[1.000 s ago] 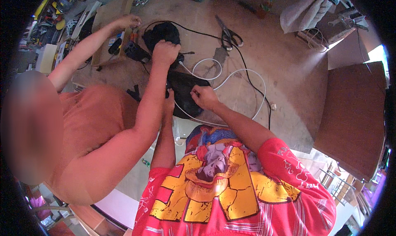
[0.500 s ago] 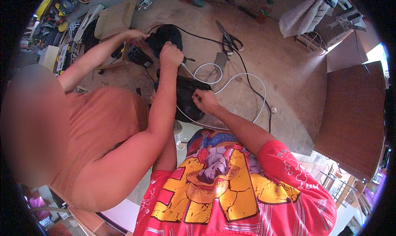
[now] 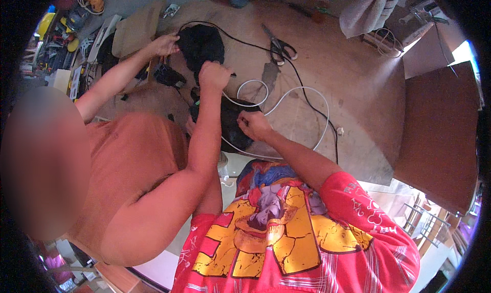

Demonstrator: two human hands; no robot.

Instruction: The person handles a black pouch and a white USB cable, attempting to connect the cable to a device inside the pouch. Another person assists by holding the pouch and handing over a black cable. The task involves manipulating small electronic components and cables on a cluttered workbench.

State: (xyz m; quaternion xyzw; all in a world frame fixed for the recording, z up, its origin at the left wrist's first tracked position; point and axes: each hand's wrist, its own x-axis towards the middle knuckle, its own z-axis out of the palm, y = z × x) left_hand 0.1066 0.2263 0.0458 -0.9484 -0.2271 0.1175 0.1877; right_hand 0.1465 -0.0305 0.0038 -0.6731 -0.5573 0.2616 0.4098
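Note:
A black, soft-looking piece [image 3: 232, 123], possibly a bag or cloth, lies at the table's near edge in front of me. Over its right side my right hand [image 3: 255, 125] has its fingers curled together in a pinch; whatever is between them is too small to make out. Only a sliver of my left hand [image 3: 190, 125] shows at the black piece's left edge, the rest covered by a co-worker's forearm [image 3: 207, 119]. The co-worker's two hands hold a rounded black thing [image 3: 203, 46] beyond it. A white cable [image 3: 326, 106] loops around and across the black piece.
Large scissors [image 3: 279, 46] lie open on the wooden table [image 3: 358, 98], beside a long black cable [image 3: 311, 99]. A cardboard box [image 3: 134, 34] and a crowd of tools stand at the far left. A brown panel [image 3: 437, 139] rises on the right. The co-worker leans in from the left.
The co-worker's rounded black thing has tilted to show a broader face, and the co-worker's left hand has shifted slightly. My right hand keeps its pinch in place. The whole view has shifted a little.

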